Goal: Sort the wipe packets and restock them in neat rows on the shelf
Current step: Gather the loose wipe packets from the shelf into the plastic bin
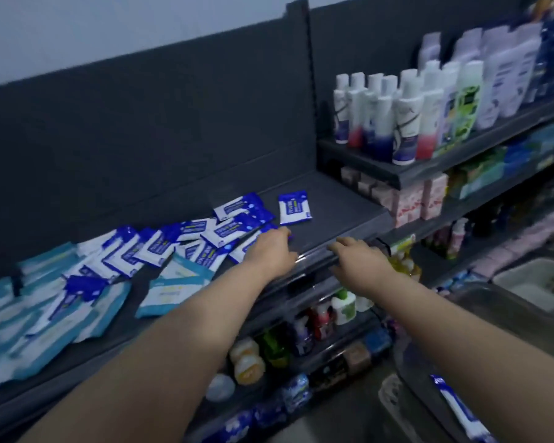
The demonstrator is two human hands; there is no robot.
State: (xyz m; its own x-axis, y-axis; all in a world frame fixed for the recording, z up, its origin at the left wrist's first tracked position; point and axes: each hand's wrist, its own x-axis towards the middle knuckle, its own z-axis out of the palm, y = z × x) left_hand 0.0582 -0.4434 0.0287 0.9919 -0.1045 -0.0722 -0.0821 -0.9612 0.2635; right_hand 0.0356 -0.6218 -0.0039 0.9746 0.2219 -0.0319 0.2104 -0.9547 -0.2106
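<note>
Head view: the left hand (271, 251) lies palm-down on the near edge of the jumbled blue wipe packets (179, 244); whether it pinches one I cannot tell. The right hand (355, 255), fingers relaxed and empty, rests on the shelf (333, 206) lip, likely steadying. Beyond both hands a lone packet (294, 207) probably starts a row.

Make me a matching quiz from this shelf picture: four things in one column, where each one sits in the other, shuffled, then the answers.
1. lone blue packet
2. teal packet
3. white bottles
4. right hand

A. higher shelf on the right
B. front edge of the packet shelf
C. alone, right of the blue pile
D. flat, in front of that pile

Pairs: 1-C, 2-D, 3-A, 4-B
</note>
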